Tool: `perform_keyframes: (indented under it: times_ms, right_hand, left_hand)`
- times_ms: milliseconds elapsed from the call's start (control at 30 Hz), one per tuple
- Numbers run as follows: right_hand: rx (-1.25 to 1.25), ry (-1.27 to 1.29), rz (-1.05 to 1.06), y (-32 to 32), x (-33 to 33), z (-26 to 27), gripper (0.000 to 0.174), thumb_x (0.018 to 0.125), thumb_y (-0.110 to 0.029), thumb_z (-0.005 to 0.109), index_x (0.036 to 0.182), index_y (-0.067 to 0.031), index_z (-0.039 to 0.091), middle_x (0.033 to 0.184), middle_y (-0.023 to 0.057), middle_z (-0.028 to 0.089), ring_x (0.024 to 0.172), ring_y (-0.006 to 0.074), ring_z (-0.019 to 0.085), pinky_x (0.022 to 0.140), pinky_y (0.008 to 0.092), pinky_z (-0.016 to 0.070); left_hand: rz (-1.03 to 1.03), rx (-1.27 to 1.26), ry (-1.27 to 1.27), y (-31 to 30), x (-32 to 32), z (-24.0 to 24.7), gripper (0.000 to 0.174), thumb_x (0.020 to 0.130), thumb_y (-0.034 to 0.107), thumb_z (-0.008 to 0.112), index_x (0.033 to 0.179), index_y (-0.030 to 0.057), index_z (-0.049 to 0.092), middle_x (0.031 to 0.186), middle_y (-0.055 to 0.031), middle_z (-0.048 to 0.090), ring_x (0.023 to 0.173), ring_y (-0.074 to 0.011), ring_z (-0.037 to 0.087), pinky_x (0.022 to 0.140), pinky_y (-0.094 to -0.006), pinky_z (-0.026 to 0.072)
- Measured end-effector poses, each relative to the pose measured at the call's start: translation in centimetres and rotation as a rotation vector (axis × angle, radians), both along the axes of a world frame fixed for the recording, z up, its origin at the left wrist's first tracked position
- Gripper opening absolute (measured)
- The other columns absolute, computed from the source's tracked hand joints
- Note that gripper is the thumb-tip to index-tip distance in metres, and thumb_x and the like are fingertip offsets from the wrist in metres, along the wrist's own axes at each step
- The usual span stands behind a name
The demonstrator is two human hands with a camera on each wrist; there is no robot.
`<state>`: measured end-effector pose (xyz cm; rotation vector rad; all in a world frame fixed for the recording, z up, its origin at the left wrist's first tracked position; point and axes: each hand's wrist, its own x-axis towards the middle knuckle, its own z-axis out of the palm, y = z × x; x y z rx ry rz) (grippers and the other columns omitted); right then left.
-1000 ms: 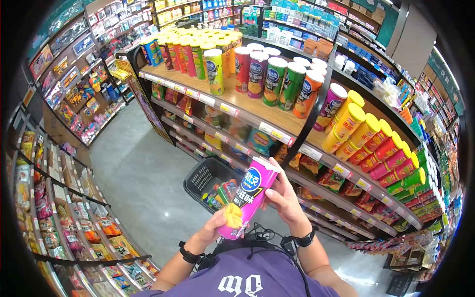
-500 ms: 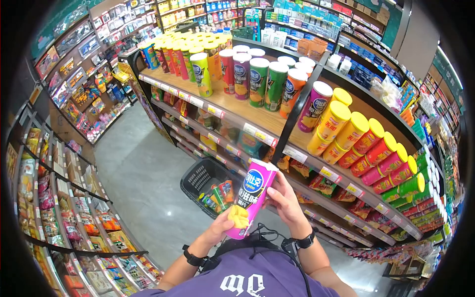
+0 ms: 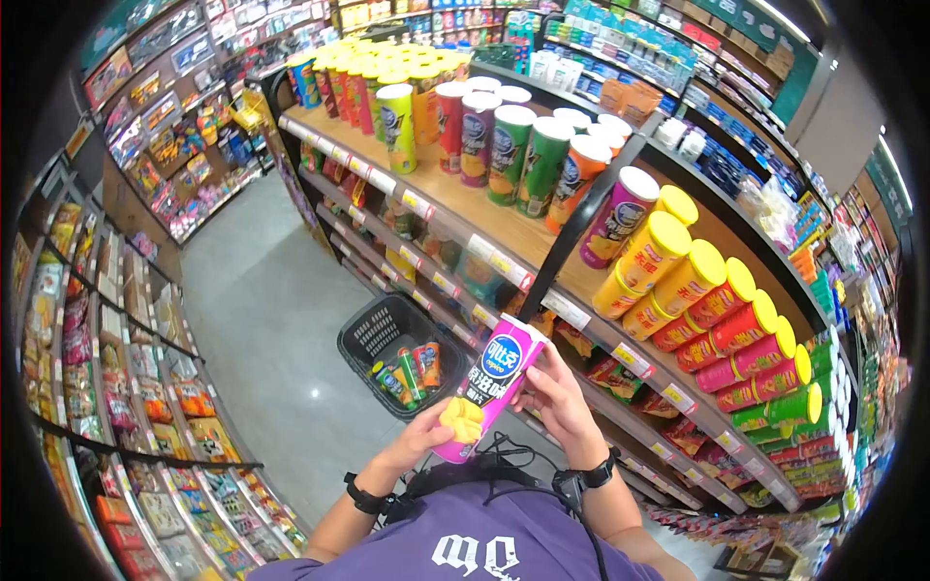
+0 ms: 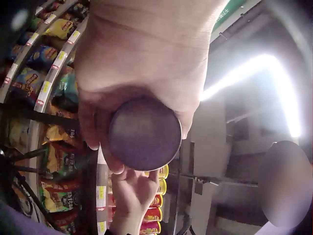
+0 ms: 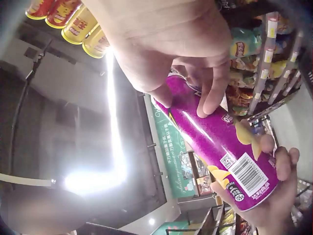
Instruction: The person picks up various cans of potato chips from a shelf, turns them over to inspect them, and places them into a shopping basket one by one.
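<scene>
A purple chip canister (image 3: pixel 491 382) with a white top is held tilted in front of the body by both hands. My left hand (image 3: pixel 417 438) grips its lower end, thumb across the front near the chip picture. Near the top, my right hand (image 3: pixel 560 395) grips the side with thumb and fingers. In the left wrist view the round metal base (image 4: pixel 145 134) faces the camera, with fingers curled about it. The right wrist view shows the barcode side of the canister (image 5: pixel 220 142), fingers around its upper part and the other hand at its base.
On the floor ahead sits a dark shopping basket (image 3: pixel 373 334) with several canisters inside. A wooden shelf (image 3: pixel 441 198) of upright chip canisters runs along the front. To its right, yellow-lidded canisters (image 3: pixel 693 276) lie stacked. Snack racks (image 3: pixel 145 407) line the left side of the aisle.
Both hands keep hold of the canister in nearly the same pose. The head view has shifted, so the basket and its contents show more fully beside the canister.
</scene>
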<state>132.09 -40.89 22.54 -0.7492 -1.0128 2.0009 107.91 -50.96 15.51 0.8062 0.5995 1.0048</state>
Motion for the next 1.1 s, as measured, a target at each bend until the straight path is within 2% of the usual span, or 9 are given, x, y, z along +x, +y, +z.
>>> perform_keyframes:
  times_ms: [133, 233, 333, 467, 667, 767, 900, 1033, 1100]
  right_hand:
    - [-0.014, -0.099, -0.065, 1.6, -2.6, -1.8, 0.061, 0.1, -0.02, 0.062, 0.153, -0.0082, 0.035, 0.137, 0.0114, 0.058, 0.095, 0.0151, 0.067, 0.071, 0.0282, 0.0564]
    - [-0.057, -0.137, -0.029, 2.1, -5.3, -2.7, 0.059, 0.099, -0.021, 0.063, 0.152, -0.0085, 0.039, 0.142, 0.0119, 0.055, 0.113, 0.018, 0.063, 0.085, 0.0322, 0.0552]
    - [-0.084, -0.101, 0.142, 1.2, -8.8, -3.7, 0.064, 0.097, -0.018, 0.068, 0.152, -0.0052, 0.038, 0.148, 0.0116, 0.05, 0.139, 0.0213, 0.044, 0.113, 0.0386, 0.036]
    - [0.012, -0.079, 0.214, 0.4, -13.3, -5.9, 0.066, 0.089, -0.006, 0.075, 0.147, -0.0004, 0.042, 0.143, 0.0104, 0.054, 0.133, 0.0185, 0.049, 0.111, 0.0357, 0.0386]
    - [-0.192, -0.311, 0.208, 3.0, -16.7, -13.5, 0.05, 0.091, -0.008, 0.073, 0.135, -0.0016, 0.051, 0.123, 0.0096, 0.067, 0.112, 0.0181, 0.065, 0.098, 0.0328, 0.0514]
    - [-0.204, -0.442, 0.162, 4.5, -18.6, -19.7, 0.051, 0.09, -0.007, 0.073, 0.134, -0.001, 0.05, 0.12, 0.0102, 0.067, 0.108, 0.0188, 0.067, 0.095, 0.0332, 0.0526]
    - [-0.158, -0.683, 0.064, 5.9, -21.7, -27.5, 0.061, 0.082, -0.008, 0.08, 0.134, 0.0001, 0.048, 0.113, 0.0108, 0.067, 0.1, 0.0194, 0.068, 0.088, 0.0327, 0.0549]
    - [0.207, -1.114, 0.072, 7.8, -21.2, -44.7, 0.079, 0.069, -0.006, 0.087, 0.135, 0.0027, 0.044, 0.111, 0.0133, 0.065, 0.094, 0.0223, 0.068, 0.082, 0.0346, 0.0577]
    - [0.164, -1.216, 0.141, 8.3, -22.8, -45.5, 0.088, 0.062, -0.018, 0.091, 0.136, 0.0024, 0.047, 0.118, 0.0189, 0.069, 0.106, 0.0276, 0.069, 0.095, 0.0378, 0.0532]
  left_hand:
    - [0.171, -0.035, 0.064, -0.7, -0.6, 0.5, 0.075, 0.096, 0.027, 0.069, 0.155, -0.0013, 0.031, 0.146, -0.0131, 0.05, 0.136, -0.0209, 0.048, 0.115, -0.0347, 0.0366]
    - [0.296, 0.138, 0.35, -0.8, -2.1, 1.1, 0.089, 0.096, 0.028, 0.07, 0.16, -0.0002, 0.015, 0.159, -0.0144, 0.031, 0.147, -0.0238, 0.033, 0.12, -0.0373, 0.0283]
    - [0.418, 0.163, 0.477, -1.2, -2.9, 1.5, 0.093, 0.095, 0.025, 0.07, 0.162, 0.0024, 0.01, 0.159, -0.014, 0.031, 0.148, -0.0228, 0.03, 0.121, -0.0371, 0.0261]
    - [0.32, 0.243, 0.904, -1.7, -5.7, 1.7, 0.099, 0.093, 0.029, 0.073, 0.162, 0.0024, 0.008, 0.163, -0.0226, 0.027, 0.15, -0.0326, 0.031, 0.121, -0.0398, 0.0303]
    - [0.246, 0.18, 0.953, -2.8, -10.8, -2.8, 0.071, 0.098, 0.028, 0.067, 0.158, 0.0113, 0.034, 0.148, -0.0184, 0.053, 0.132, -0.0331, 0.056, 0.109, -0.0415, 0.045]
    - [0.278, 0.215, 0.914, -3.2, -14.0, -3.7, 0.047, 0.1, 0.027, 0.06, 0.145, 0.0172, 0.052, 0.12, -0.012, 0.069, 0.102, -0.0308, 0.069, 0.09, -0.0399, 0.0537]
    - [0.362, 0.067, 0.747, -4.4, -18.1, -6.2, 0.044, 0.099, 0.026, 0.061, 0.142, 0.0153, 0.056, 0.119, -0.012, 0.07, 0.1, -0.0288, 0.069, 0.088, -0.039, 0.0537]
    - [0.413, -0.054, 0.8, -5.8, -22.1, -8.8, 0.036, 0.099, 0.024, 0.062, 0.133, 0.0123, 0.063, 0.112, -0.0107, 0.072, 0.098, -0.0244, 0.07, 0.086, -0.0359, 0.0544]
    - [0.442, -0.172, 0.79, -6.4, -23.7, -9.4, 0.032, 0.098, 0.02, 0.063, 0.128, 0.0095, 0.066, 0.109, -0.0105, 0.073, 0.1, -0.0211, 0.07, 0.087, -0.0333, 0.0544]
